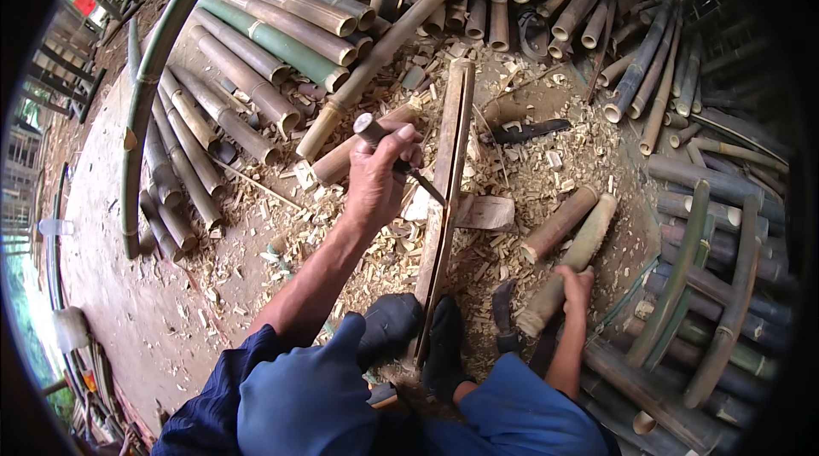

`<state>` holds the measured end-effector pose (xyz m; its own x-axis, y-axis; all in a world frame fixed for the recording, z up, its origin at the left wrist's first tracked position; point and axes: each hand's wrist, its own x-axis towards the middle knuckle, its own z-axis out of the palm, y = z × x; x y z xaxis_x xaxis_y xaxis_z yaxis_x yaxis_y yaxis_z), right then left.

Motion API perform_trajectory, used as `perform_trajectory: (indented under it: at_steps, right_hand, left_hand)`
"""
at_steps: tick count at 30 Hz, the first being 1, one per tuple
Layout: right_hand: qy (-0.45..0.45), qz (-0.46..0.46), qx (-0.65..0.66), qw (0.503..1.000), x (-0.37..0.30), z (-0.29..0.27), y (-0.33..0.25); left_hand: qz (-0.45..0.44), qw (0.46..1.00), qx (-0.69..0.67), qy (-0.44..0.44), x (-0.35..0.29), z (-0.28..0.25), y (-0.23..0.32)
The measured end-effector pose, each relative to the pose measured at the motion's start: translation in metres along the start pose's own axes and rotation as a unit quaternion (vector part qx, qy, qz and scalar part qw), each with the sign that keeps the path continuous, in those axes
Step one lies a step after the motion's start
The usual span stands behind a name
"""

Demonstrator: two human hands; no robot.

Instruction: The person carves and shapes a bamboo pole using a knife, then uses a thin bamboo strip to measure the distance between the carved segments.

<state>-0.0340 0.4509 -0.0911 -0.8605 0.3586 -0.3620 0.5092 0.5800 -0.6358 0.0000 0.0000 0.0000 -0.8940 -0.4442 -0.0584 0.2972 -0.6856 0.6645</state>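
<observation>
My left hand [375, 179] is closed round the dark handle of a chisel [369, 127], whose blade slants down to a long bamboo piece [445, 170]. The blade's tip meets the bamboo at about its middle, beside a dark slit running lengthwise. That bamboo stretches away from me between my two dark shoes, across a pale wood block [486, 213]. On the right, my right hand [576, 288] grips a thick, pale wooden billet [567, 264], rough along its side. Beside the billet lies a short brown bamboo section [559, 224].
Wood chips [512, 166] cover the ground around the work. A dark-bladed knife [533, 130] lies beyond the block, and another dark blade [503, 307] lies near my right foot. Cut bamboo poles [290, 8] are heaped at the back left, with stacked bamboo [721, 260] on the right.
</observation>
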Motion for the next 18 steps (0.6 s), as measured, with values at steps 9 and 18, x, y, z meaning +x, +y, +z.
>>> perform_trajectory:
  at_steps: [9, 18]
  right_hand:
    - [-0.188, -0.137, 0.312, 0.921, -0.098, -0.066, -0.131]
    - [-0.116, -0.606, -0.118, 0.778, -0.147, -0.049, -0.331]
  left_hand:
    - [0.017, 0.998, 0.053, -0.021, 0.000, 0.019, -0.010]
    - [0.007, 0.961, 0.272, -0.042, -0.002, 0.044, -0.015]
